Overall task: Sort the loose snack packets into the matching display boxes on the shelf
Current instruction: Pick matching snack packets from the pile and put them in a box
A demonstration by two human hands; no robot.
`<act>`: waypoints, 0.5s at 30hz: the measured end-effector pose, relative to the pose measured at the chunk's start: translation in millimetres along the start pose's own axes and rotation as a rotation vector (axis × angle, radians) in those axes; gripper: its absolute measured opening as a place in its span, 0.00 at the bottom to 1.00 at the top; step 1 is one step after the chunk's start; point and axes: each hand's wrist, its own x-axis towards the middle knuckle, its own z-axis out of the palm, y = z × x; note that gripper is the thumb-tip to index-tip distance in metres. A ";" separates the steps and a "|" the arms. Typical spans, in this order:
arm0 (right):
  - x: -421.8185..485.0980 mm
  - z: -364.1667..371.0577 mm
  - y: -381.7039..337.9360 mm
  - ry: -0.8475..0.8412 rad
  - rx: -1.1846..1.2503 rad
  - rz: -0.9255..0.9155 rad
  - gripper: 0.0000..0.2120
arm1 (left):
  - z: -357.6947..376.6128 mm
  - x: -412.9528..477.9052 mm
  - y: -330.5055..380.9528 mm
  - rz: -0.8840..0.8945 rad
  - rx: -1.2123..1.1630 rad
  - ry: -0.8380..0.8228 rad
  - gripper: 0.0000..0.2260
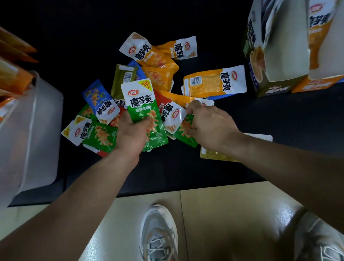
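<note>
Gripping a green packet by its lower half, the left hand has its fingers clamped round it, holding it upright over the pile of loose packets on the black shelf. The right hand curls its fingers on a second green packet at the pile's near edge. These pouches look light, thin, floppy and slick, so a pinch on the flat sealed edge should serve best. Each reads "魔芋爽", and several carry a "20%" corner badge and a red oval logo. The display boxes stand well apart to the right and bear the same characters.
</note>
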 end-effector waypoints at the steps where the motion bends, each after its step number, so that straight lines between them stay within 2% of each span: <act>1: -1.5 1.8 -0.8 0.013 -0.012 -0.011 0.23 | -0.7 0.4 -0.5 -0.011 -0.003 -0.002 0.14; 4: -5.3 4.7 -2.8 0.036 -0.056 0.003 0.38 | -0.4 -0.7 -0.1 -0.009 -0.009 0.006 0.14; 6: -4.6 5.9 -4.1 0.032 -0.119 0.021 0.40 | 0.7 -3.6 2.6 0.026 -0.011 0.010 0.14; 9: -2.1 3.9 -5.5 0.044 -0.108 0.019 0.37 | 2.8 -9.1 10.1 0.093 -0.036 -0.057 0.16; 12: -2.0 2.2 -3.7 -0.011 0.025 -0.014 0.32 | 8.3 -11.1 17.2 0.127 -0.032 -0.133 0.17; 15: -4.6 -8.0 0.2 -0.078 0.179 -0.026 0.24 | 11.2 -4.3 18.4 0.150 0.029 -0.134 0.10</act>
